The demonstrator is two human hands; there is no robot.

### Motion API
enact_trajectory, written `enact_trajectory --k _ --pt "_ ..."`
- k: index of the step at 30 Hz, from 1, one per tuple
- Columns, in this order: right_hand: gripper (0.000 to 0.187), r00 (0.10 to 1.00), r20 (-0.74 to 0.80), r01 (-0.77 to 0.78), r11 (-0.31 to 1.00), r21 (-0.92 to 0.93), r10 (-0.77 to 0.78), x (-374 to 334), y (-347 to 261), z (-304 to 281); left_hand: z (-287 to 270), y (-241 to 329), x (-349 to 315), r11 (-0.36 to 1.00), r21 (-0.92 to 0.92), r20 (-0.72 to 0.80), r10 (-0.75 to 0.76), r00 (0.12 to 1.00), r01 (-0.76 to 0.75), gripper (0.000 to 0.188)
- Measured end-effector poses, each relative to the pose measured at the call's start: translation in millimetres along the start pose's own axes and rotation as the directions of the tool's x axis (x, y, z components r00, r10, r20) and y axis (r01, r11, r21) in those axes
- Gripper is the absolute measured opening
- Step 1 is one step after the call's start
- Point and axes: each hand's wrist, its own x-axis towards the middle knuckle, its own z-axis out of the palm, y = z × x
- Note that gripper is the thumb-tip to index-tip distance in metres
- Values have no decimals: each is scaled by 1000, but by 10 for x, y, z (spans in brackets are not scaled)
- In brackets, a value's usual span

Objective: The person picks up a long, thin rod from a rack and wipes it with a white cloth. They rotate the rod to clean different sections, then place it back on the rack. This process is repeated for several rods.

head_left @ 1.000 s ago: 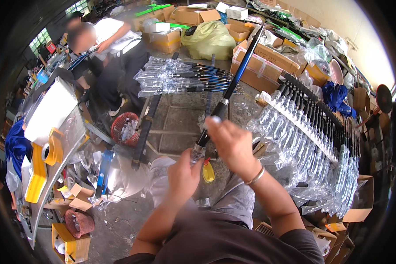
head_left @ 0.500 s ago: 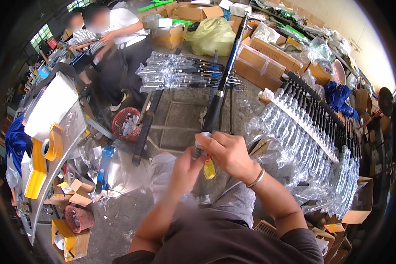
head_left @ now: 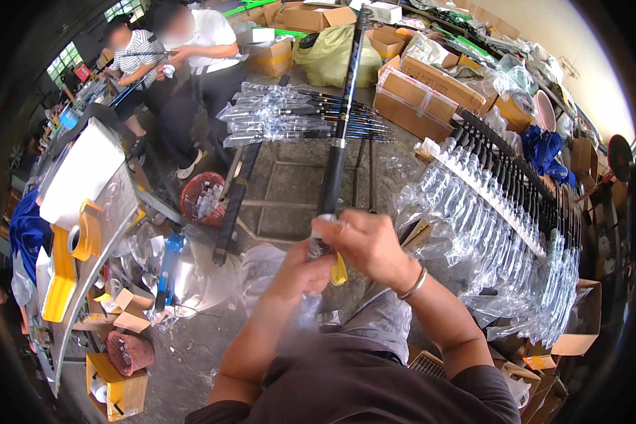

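Long black fishing rod (head_left: 336, 152) gripped at its near end by both hands, centre of scene.

Right hand (head_left: 364, 244) is curled over the rod's butt end from the right, fingers wrapped round it; left hand (head_left: 300, 272) is closed on the same end just below, touching the right. A small yellow piece (head_left: 340, 271) is seen between the 2 hands; what it is cannot be told. The rod is angled up and away toward the far cardboard boxes (head_left: 417, 88). Beyond it, a bundle of black rods in clear plastic sleeves (head_left: 290, 116) is laid across a metal frame stand (head_left: 297, 205). To the right, a long row of clear-sleeved rods (head_left: 502, 212) is hung on a rack. At far left, 2 seated people (head_left: 184, 63) are at work; a round red mesh basket (head_left: 201, 198) is set on the floor near them.
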Motion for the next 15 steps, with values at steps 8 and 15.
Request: enact_trajectory --k 8,15 --pt "35 967 -227 -83 987 137 113 315 181 -68 -88 -61 31 986 -169 229 50 972 -11 18" --pt "36 999 -48 -3 979 205 13 7 64 17 -295 -259 72 934 -343 318 15 948 101 24"
